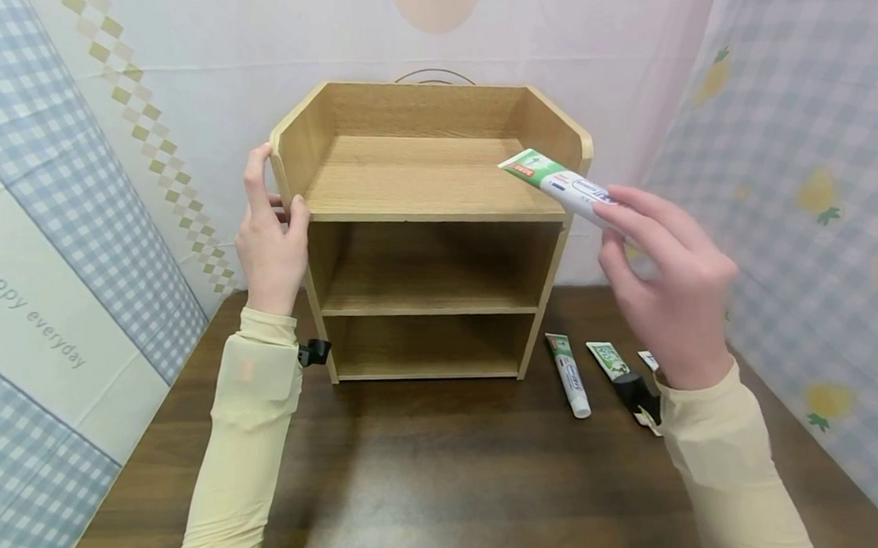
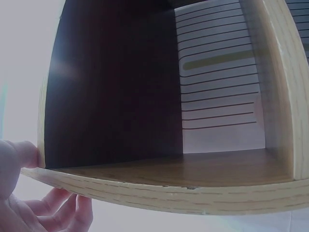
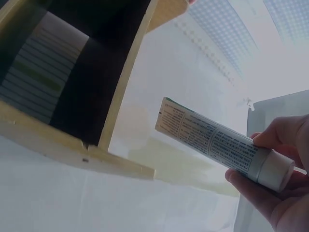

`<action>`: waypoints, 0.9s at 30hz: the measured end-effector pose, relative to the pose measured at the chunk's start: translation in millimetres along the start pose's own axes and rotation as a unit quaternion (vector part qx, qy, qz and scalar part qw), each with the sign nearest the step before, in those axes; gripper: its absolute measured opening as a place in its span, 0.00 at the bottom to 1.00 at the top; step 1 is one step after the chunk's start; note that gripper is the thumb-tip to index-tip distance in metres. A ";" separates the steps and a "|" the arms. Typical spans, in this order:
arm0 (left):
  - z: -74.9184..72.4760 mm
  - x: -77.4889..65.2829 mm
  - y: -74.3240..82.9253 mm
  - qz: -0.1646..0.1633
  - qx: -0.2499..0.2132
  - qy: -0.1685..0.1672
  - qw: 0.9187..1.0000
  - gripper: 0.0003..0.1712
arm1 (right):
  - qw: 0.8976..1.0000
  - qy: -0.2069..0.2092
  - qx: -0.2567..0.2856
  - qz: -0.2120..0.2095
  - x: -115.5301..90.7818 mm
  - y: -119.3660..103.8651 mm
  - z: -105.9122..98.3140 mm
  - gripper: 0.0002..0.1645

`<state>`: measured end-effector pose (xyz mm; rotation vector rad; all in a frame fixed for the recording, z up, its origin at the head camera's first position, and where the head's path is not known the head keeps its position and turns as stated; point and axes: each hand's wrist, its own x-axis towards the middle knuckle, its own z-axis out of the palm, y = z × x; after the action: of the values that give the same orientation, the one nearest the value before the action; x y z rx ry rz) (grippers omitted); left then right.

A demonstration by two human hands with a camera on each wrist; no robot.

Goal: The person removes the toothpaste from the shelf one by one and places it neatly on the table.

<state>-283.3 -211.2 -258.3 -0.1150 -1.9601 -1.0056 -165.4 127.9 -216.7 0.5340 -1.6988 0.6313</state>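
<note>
A wooden shelf (image 1: pixel 430 216) with a walled top and two compartments below stands on the table. My left hand (image 1: pixel 273 238) grips the left side panel near the top board; the left wrist view shows its thumb and fingers (image 2: pixel 63 210) at the panel's edge. Right of the shelf top, my right hand (image 1: pixel 667 272) pinches a green and white toothpaste tube (image 1: pixel 553 183) near its cap end, the flat end pointing left. Seen from below in the right wrist view, the tube (image 3: pixel 212 142) shows its printed back and white cap, apart from the shelf.
On the dark wooden table (image 1: pixel 430 470), right of the shelf, lies another toothpaste tube (image 1: pixel 569 376). Farther right a green tube (image 1: pixel 608 361) and a white one (image 1: pixel 649 360) are partly hidden by the right wrist's camera. Patterned cloth (image 1: pixel 803 200) hangs around the sides and back.
</note>
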 end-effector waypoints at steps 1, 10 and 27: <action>-0.1 0.1 0.2 0.000 -0.001 0.001 1.000 0.33 | 1.000 0.004 -0.003 -0.001 -0.5 0.0 -2.0 0.13; -1.4 0.0 2.4 0.001 0.001 0.001 1.000 0.32 | 0.999 0.034 -0.019 0.005 -6.9 0.0 -20.7 0.11; -4.6 0.5 0.8 -0.005 0.004 -0.001 1.000 0.32 | 0.993 0.110 -0.040 0.036 -14.9 14.2 -50.0 0.10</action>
<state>-280.1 -213.9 -256.3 -0.1022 -1.9682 -1.0040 -135.0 171.9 -224.7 0.3356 -1.5333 0.6472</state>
